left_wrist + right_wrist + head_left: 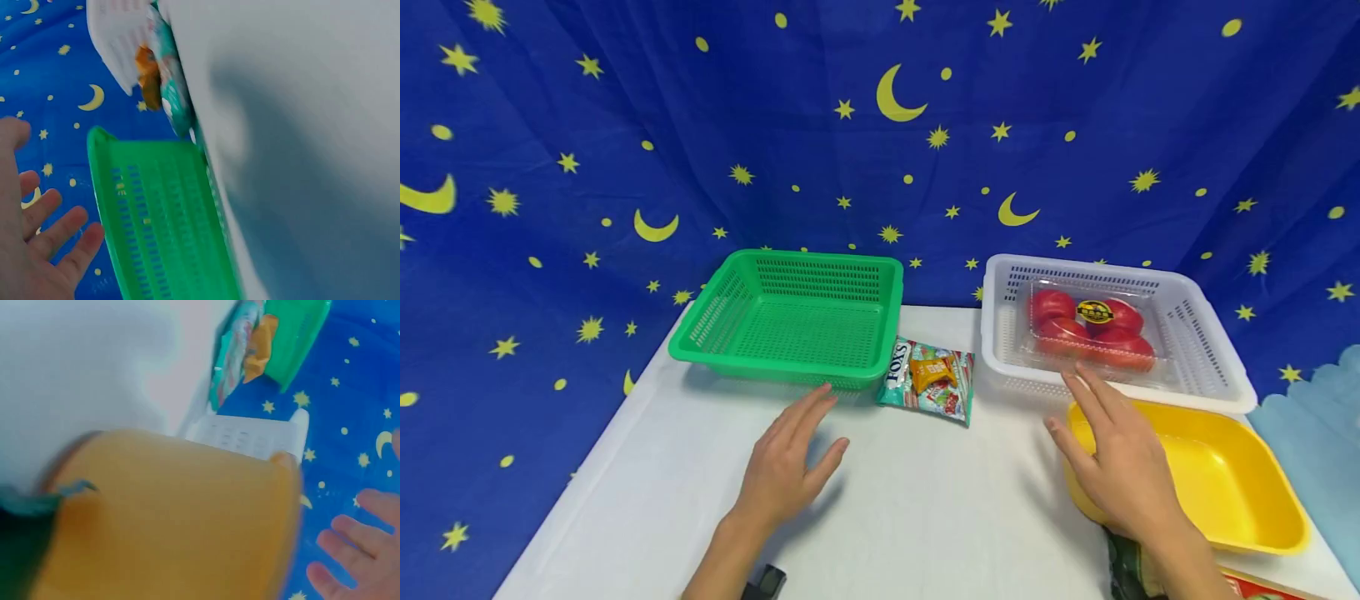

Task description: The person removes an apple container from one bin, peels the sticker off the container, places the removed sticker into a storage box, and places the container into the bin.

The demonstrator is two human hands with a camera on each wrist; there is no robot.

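Note:
My left hand (786,467) hovers over the table in front of the green basket (797,367), its fingers extended and nothing in them. Over the near left rim of the yellow basin (1217,475) hangs my right hand (1116,458), fingers spread and holding nothing. Between the two baskets lies a teal FOX'S candy bag (955,400) with a small orange packet (931,372) on top. The white basket (1202,350) at the back right contains a clear plastic box of tomatoes (1063,336). In the left wrist view, the fingers (56,234) are loosely spread beside the green basket.
A blue curtain (820,125) with yellow stars and moons hangs behind the white table (917,500). At the front right, a dark green item (1123,567) and a red package (1255,587) are partly hidden. A small black object (765,581) sits by the left forearm.

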